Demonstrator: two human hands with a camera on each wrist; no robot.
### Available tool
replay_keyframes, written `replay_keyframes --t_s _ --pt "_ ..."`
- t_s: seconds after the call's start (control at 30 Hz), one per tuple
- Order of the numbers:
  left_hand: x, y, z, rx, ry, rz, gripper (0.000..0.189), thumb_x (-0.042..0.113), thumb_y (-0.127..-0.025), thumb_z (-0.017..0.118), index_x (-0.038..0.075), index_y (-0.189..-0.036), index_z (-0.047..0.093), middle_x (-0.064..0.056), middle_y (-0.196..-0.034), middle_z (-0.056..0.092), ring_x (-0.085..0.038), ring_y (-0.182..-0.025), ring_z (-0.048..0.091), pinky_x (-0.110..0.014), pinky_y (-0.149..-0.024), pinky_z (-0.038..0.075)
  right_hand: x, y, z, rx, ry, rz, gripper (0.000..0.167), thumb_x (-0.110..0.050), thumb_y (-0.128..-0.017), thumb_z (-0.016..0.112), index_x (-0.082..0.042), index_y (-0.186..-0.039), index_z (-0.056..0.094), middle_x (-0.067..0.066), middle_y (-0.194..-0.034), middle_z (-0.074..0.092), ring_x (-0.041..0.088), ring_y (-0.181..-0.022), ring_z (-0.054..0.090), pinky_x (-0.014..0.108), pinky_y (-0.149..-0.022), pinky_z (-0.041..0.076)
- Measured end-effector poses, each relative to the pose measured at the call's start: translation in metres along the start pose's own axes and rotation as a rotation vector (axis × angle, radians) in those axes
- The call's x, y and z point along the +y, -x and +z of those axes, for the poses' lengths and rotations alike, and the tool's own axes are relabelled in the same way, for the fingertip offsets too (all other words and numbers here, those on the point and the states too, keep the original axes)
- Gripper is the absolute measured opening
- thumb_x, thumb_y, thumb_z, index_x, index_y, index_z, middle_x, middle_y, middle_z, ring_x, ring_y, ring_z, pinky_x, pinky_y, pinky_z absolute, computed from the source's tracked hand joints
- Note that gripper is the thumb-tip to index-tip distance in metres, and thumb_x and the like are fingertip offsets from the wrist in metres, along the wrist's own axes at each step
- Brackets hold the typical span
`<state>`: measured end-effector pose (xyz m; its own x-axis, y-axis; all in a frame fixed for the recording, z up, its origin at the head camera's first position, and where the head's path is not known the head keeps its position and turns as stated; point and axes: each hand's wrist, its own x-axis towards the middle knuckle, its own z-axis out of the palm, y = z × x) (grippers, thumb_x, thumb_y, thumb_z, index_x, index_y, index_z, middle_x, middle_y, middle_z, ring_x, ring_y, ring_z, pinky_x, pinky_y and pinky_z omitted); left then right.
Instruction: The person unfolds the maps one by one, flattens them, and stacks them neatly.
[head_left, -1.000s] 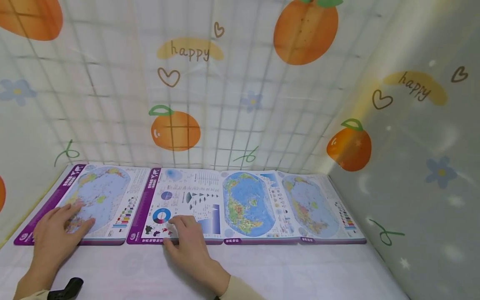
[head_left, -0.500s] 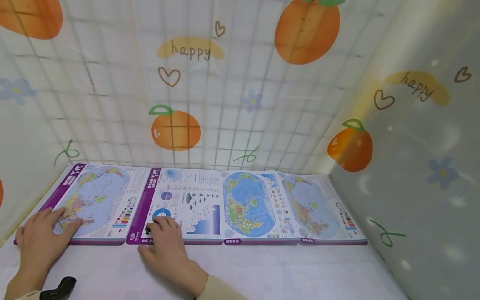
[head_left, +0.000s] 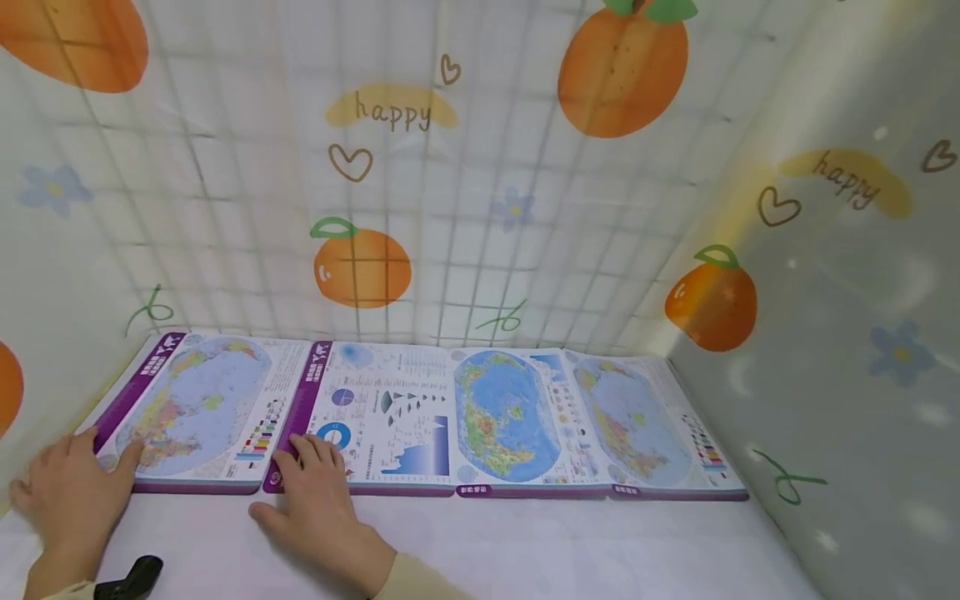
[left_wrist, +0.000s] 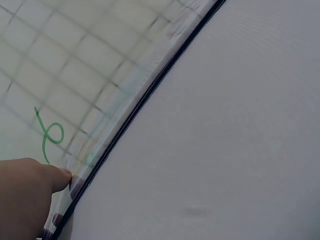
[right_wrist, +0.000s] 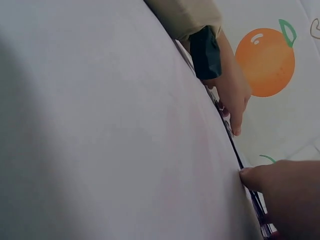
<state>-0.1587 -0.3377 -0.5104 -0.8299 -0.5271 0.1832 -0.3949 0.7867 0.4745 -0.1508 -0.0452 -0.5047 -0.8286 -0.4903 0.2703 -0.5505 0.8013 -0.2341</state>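
Printed world maps lie in a row against the back wall. My left hand (head_left: 71, 504) rests over the lower left corner of the leftmost map (head_left: 202, 408), with the fingers on its purple border and the thumb near the lower edge. My right hand (head_left: 318, 508) touches the purple left border of the second panel (head_left: 408, 392), which carries charts; its fingers are slightly bent and the thumb lies on the table. In the left wrist view, the left thumb (left_wrist: 60, 179) meets the dark map edge. The right thumb (right_wrist: 255, 177) lies at that edge in the right wrist view.
Further right lie a blue-green relief map (head_left: 506, 417) and a paler map (head_left: 637, 425). A white cloth (head_left: 525, 550) covers the table in front. A curtain (head_left: 465, 200) printed with oranges hangs over a wire grid at the back, and fabric closes the right side.
My right hand has slid left from the chart panel's middle to its purple border. The left hand has moved left off the leftmost map's middle to its corner. The maps stay in place.
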Motion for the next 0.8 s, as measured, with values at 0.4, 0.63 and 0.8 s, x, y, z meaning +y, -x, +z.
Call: replay_keyframes --t_s 0.4,0.63,0.8 --pt "0.0031 -0.0004 0.0002 0.011 0.045 0.001 0.071 0.036 -0.103 0.057 -0.016 -0.148 0.039 -0.046 -0.148 0.036 -0.063 -0.141 0.026 -0.072 -0.118 0.015 -0.0047 -0.0078 0.0101 0.09 -0.023 -0.018 0.069 -0.061 -0.091 0.074 -0.016 -0.143 0.061 0.0 -0.152 0.056 0.018 -0.141 0.048 0.042 -0.122 0.038" --pt "0.0029 -0.0036 -0.0015 0.066 0.146 0.005 0.072 0.033 -0.099 0.063 -0.017 -0.146 0.041 -0.046 -0.143 0.042 -0.061 -0.136 0.032 -0.068 -0.116 0.022 0.0002 -0.0058 0.0085 0.054 -0.071 -0.032 0.079 -0.069 -0.09 0.07 -0.017 -0.148 0.059 -0.002 -0.158 0.053 0.018 -0.148 0.043 0.038 -0.125 0.034" --pt "-0.0008 -0.003 -0.0011 0.072 0.166 -0.004 0.073 0.028 -0.097 0.068 -0.017 -0.146 0.04 -0.046 -0.14 0.043 -0.058 -0.133 0.033 -0.065 -0.115 0.021 0.0002 -0.0035 0.0085 0.055 -0.072 -0.049 0.078 -0.07 -0.09 0.069 -0.016 -0.146 0.062 -0.002 -0.156 0.054 0.019 -0.148 0.045 0.037 -0.125 0.035"
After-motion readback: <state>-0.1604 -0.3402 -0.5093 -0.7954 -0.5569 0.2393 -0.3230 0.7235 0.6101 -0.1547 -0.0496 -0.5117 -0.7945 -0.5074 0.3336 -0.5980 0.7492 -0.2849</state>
